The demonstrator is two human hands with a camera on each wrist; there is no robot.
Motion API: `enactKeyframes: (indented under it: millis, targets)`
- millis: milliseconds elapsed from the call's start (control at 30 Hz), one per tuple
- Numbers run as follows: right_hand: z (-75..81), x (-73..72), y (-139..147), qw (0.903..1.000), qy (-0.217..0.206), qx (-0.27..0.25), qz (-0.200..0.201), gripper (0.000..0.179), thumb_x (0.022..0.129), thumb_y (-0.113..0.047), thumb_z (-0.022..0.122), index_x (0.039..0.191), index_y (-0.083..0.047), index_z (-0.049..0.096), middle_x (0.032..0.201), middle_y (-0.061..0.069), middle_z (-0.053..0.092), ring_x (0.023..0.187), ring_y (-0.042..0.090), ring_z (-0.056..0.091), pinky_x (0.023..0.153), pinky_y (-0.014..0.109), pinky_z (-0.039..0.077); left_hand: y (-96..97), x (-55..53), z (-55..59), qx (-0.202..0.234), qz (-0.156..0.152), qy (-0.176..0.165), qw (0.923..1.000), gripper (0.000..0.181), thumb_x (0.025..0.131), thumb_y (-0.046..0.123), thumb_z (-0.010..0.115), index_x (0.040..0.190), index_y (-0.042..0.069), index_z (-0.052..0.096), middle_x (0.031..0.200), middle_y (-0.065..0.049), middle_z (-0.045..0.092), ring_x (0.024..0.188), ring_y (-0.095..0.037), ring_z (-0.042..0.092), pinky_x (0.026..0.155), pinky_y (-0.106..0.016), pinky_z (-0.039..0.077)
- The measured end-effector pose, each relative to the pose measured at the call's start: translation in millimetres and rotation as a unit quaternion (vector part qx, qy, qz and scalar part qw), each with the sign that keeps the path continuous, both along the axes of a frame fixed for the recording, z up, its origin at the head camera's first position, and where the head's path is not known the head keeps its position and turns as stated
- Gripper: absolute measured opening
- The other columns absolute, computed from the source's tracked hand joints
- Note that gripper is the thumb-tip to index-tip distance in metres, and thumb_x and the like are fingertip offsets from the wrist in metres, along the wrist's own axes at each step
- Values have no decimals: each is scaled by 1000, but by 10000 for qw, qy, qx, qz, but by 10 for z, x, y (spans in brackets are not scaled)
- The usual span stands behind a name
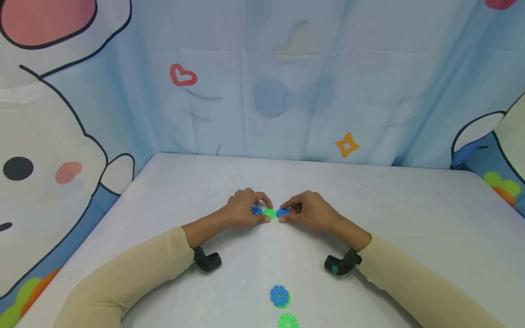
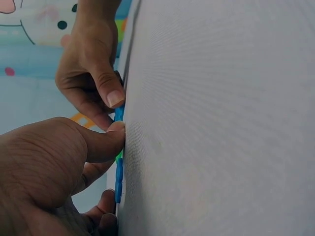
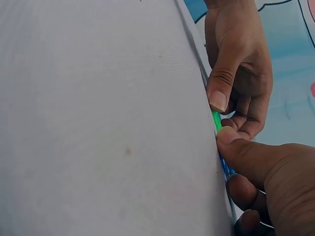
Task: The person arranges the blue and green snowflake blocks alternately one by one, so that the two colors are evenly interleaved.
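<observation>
Three notched plastic discs lie in a row on the white table: a blue disc (image 1: 257, 210), a green disc (image 1: 269, 213) and another blue disc (image 1: 282, 212). My left hand (image 1: 246, 209) pinches the green disc between thumb and forefinger, the first blue disc lying inside its grip. Thumb and fingers of my right hand (image 1: 313, 212) pinch the right-hand blue disc at its edge. In the left wrist view the left blue disc (image 2: 119, 182) stays flat, nearly edge-on. Fingers partly hide the pieces, so I cannot tell whether the green and right blue discs interlock.
Nearer the front, a blue disc (image 1: 280, 296) overlaps a green one beneath it. Another green disc (image 1: 288, 320) lies at the bottom edge of the head view. A printed light-blue curtain (image 1: 287, 114) hangs behind the white-covered table (image 1: 410, 205).
</observation>
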State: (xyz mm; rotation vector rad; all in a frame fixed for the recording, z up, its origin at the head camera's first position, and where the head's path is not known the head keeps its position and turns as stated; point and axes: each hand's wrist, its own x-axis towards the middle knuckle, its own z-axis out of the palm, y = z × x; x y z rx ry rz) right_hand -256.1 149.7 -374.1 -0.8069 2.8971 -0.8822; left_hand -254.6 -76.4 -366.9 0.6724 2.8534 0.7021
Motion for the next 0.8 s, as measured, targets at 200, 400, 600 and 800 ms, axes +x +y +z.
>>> enactKeyframes:
  millis: [200, 400, 600, 800]
  targets:
    - [20, 24, -5, 10000, -51, 12, -63, 34, 80, -34, 81, 105, -10, 78, 67, -7, 62, 61, 7, 52, 56, 22, 43, -1, 2, 9, 25, -28, -18, 10000, 25, 87, 36, 74, 110, 30, 67, 115, -7, 59, 108, -25, 50, 93, -47, 39]
    - [17, 28, -3, 9996, -143, 78, -213, 34, 80, -36, 82, 106, -14, 78, 63, -7, 61, 59, 8, 49, 52, 22, 37, 0, -1, 4, 33, -5, -20, 10000, 25, 87, 37, 74, 111, 30, 68, 116, -7, 59, 109, -26, 50, 94, -48, 40]
    - [19, 30, -11, 9995, -192, 69, -222, 34, 80, -35, 81, 107, -14, 78, 63, -7, 61, 59, 8, 49, 52, 22, 38, -5, -1, 7, 55, -5, -20, 10000, 26, 86, 36, 75, 111, 29, 69, 117, -8, 60, 110, -27, 51, 93, -48, 41]
    - [32, 36, -9, 9996, -163, 86, -195, 35, 80, -36, 82, 107, -14, 78, 62, -8, 61, 59, 8, 50, 53, 22, 39, -6, -13, 3, 112, -32, -18, 9999, 26, 86, 36, 75, 111, 29, 70, 116, -7, 61, 109, -26, 52, 92, -47, 41]
